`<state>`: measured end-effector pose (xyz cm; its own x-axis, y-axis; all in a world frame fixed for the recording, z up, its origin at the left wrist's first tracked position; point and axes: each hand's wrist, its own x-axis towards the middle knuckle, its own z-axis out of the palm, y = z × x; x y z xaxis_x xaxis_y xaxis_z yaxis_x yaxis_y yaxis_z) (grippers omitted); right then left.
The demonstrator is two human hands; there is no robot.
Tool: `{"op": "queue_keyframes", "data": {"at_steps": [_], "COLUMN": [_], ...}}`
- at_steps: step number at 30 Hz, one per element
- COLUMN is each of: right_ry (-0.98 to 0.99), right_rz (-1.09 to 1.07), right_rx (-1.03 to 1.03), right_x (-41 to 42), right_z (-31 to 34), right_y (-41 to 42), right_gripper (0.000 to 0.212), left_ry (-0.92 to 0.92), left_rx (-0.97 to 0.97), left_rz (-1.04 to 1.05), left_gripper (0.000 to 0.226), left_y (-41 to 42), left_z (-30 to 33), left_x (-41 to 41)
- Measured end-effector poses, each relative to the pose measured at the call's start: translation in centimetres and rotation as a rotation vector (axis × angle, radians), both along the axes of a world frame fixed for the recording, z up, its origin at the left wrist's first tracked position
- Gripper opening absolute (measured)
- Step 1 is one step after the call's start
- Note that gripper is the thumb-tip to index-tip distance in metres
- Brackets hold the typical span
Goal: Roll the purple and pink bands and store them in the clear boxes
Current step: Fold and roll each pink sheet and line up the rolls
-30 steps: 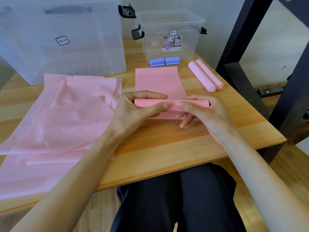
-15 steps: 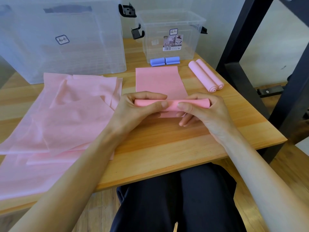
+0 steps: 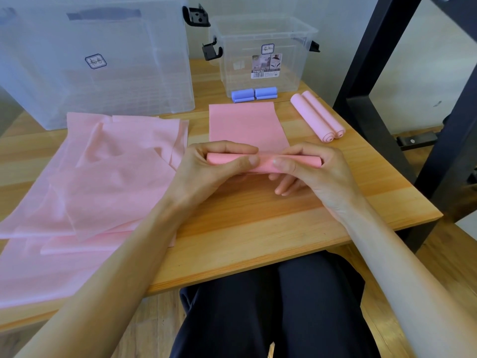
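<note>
A pink band (image 3: 245, 122) lies flat on the wooden table (image 3: 258, 228), its near end wound into a roll (image 3: 304, 161). My left hand (image 3: 209, 174) grips the roll's left part with thumb and fingers. My right hand (image 3: 315, 171) grips the right part. Two finished pink rolls (image 3: 317, 116) lie side by side at the right. Two purple rolls (image 3: 254, 94) sit in front of the small clear box (image 3: 263, 52). A large clear box (image 3: 95, 63) stands at the back left.
A heap of loose pink bands (image 3: 90, 182) covers the table's left side and hangs over the front edge. A black metal frame (image 3: 382, 73) rises just right of the table. My dark-trousered legs are under the front edge.
Both hands have turned the roll a little further away, taking up slightly more of the flat band. Nothing else has moved.
</note>
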<state>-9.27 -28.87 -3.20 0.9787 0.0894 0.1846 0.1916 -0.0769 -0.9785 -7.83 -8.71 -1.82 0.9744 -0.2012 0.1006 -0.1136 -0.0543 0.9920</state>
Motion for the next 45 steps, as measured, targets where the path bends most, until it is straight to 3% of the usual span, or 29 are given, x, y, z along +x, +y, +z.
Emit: {"op": "queue_keyframes", "data": {"at_steps": [5, 11, 19, 26, 34, 41, 45], "right_ry": [0.03, -0.008, 0.028, -0.018, 0.017, -0.014, -0.008], "right_rz": [-0.015, 0.0, -0.013, 0.024, 0.009, 0.034, 0.018], "right_rx": [-0.012, -0.001, -0.003, 0.0, -0.027, -0.021, -0.021], "right_x": [-0.02, -0.1, -0.12, -0.08, -0.08, -0.02, -0.01], "right_z": [0.09, 0.08, 0.07, 0.06, 0.04, 0.07, 0.0], "right_y": [0.09, 0.07, -0.01, 0.0, -0.01, 0.02, -0.03], "right_gripper": [0.028, 0.027, 0.026, 0.033, 0.024, 0.033, 0.026], "left_ry": [-0.07, 0.097, -0.075, 0.096, -0.057, 0.101, 0.023], "left_rx": [0.057, 0.008, 0.058, -0.026, 0.046, -0.014, 0.023], "left_rz": [-0.023, -0.044, -0.026, 0.0, -0.011, 0.021, 0.03], "left_gripper": [0.024, 0.012, 0.021, 0.011, 0.02, 0.012, 0.018], "left_y": [0.07, -0.15, -0.01, -0.19, 0.13, -0.1, 0.02], "left_z": [-0.16, 0.02, -0.02, -0.03, -0.2, -0.16, -0.19], "left_x": [-0.04, -0.03, -0.17, -0.02, 0.08, 0.21, 0.23]}}
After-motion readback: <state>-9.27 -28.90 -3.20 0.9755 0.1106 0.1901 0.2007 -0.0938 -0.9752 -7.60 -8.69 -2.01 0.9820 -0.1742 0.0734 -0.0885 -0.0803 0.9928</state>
